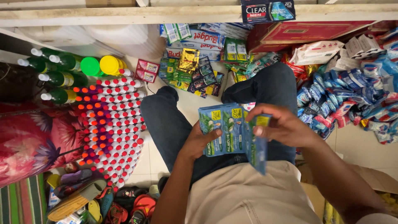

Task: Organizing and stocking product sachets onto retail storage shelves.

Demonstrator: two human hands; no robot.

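Blue sachet strip [226, 129]: held over lap, partly folded
Left hand [198, 143]: closed on strip, 9 o'clock edge
Right hand [282, 126]: pinching strip, 3 o'clock end
Loose sachets [331, 103]: still heaped, 2 o'clock

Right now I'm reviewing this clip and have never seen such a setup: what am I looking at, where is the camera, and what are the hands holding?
The single picture comes from a camera worn on a person's head, looking down at their lap while they sit on the floor. The left hand holds a strip of blue-green sachets; the right hand pinches its folded end. Around them lie rows of small red-capped bottles, green bottles, and a pile of blue packets.
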